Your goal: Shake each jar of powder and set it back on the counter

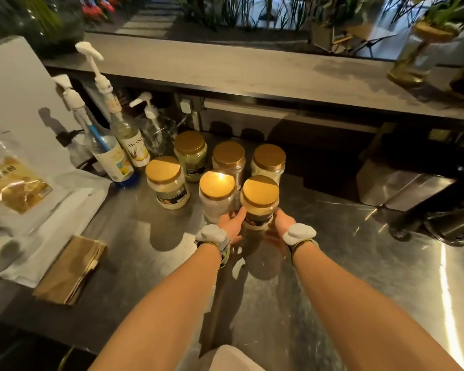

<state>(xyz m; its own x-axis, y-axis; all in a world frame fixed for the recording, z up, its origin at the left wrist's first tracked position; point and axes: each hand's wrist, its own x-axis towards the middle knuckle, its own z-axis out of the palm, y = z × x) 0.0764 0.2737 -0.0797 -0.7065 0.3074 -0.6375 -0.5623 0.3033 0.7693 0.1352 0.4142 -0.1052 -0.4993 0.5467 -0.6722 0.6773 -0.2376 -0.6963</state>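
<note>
While both hands grip one jar: the other five stand untouched on the steel worktop [332, 277].

Held jar: the front-right jar [260, 203], gold screw lid, pale yellowish powder inside, dark label band low on its side; whether its base touches the worktop cannot be told.

Left hand [232, 223]: fingers wrapped against the jar's left side, thumb lying up along the wall.

Right hand [281, 220]: fingers pressed against the jar's right side, partly hidden behind it.

Wrists: each carries a strap with a pale rounded pod on top.

Jars, counted: six, all clear plastic with gold lids, in two rows of three.

Front row: front-left jar [168, 183] with cream powder and a dark label; front-middle jar [216, 195] with whitish powder, just beside the held jar.

Back row: back-left jar [190, 155] with green powder; back-middle jar [228, 160], contents unclear; back-right jar [269, 163] with pale cream powder.

Jar labels: too small to read.

Pump bottles, counted: four, left of the jars; one syrup bottle [130, 140] reads "MON…", the rest cut off.

Pouch [14, 183]: clear, holding golden-brown dried pieces, printed characters too blurred to read.

Brown paper bags [70, 271]: a flat stack at the worktop's left edge.
</note>
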